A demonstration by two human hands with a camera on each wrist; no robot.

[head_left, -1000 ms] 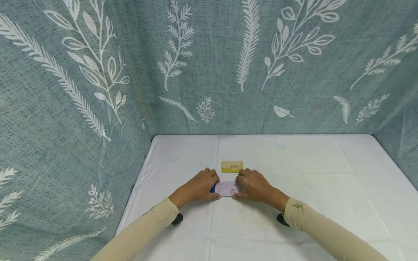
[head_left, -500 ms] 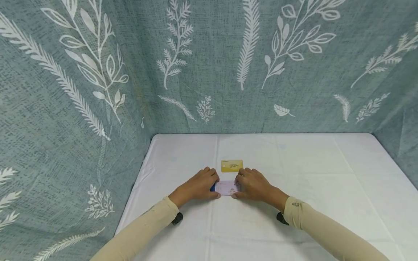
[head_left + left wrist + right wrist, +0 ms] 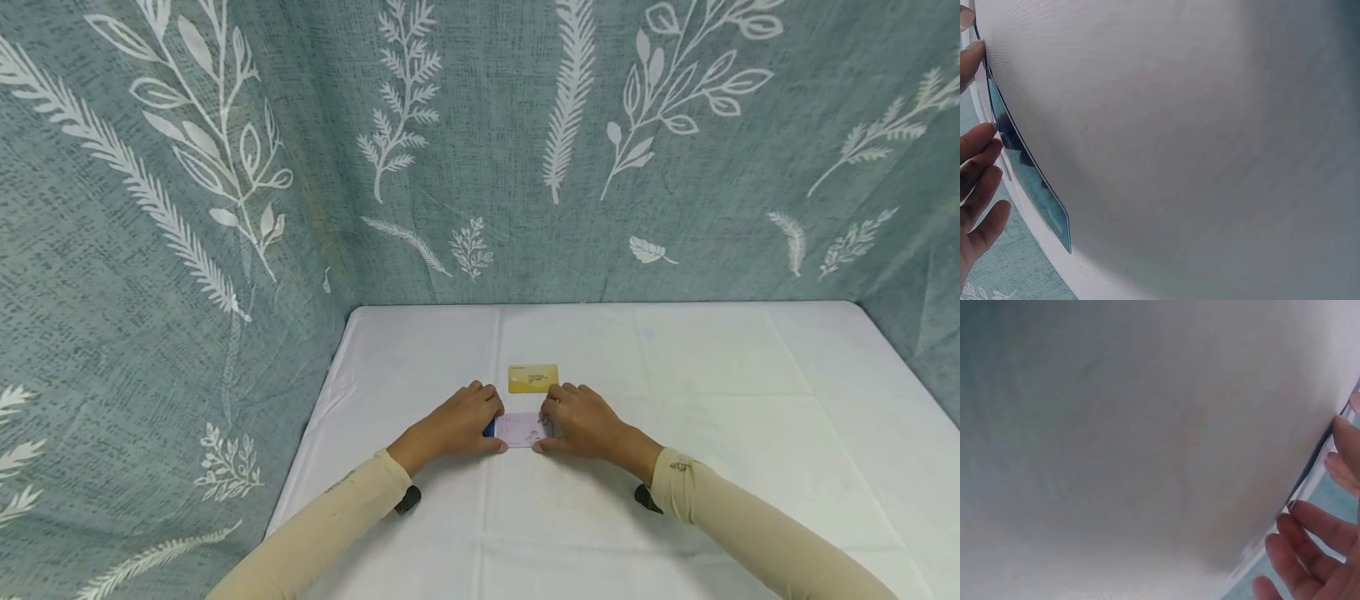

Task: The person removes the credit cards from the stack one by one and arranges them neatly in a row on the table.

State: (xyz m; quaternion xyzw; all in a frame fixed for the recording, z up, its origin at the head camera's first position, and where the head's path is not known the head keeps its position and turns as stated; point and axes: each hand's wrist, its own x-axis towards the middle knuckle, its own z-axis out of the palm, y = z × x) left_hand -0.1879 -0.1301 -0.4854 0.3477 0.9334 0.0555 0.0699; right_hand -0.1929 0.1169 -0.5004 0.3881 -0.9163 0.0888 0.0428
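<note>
A pale pink printed card [image 3: 517,429] lies on the white-covered table between both hands. My left hand [image 3: 465,425] holds its left end, thumb at the near edge and index finger at the far edge. My right hand [image 3: 581,423] holds the right end the same way, partly covering it. A flat blue piece [image 3: 489,428] shows beside the pink card under the left hand. In the left wrist view it appears as a glossy blue-teal panel [image 3: 1038,184] with a thin dark edge, mirroring the fingers. A yellow card [image 3: 532,378] lies just beyond, close to the right fingertips.
The white tablecloth [image 3: 720,467] covers the whole table. Teal curtains with white leaf prints [image 3: 495,150] stand along the back and both sides. Dark wrist devices [image 3: 408,500] show beneath both forearms, which wear cream sleeves [image 3: 330,521].
Both hands keep the same hold on the pink card, and the yellow card stays put. Only the head view has tilted slightly, so the scene sits a little higher.
</note>
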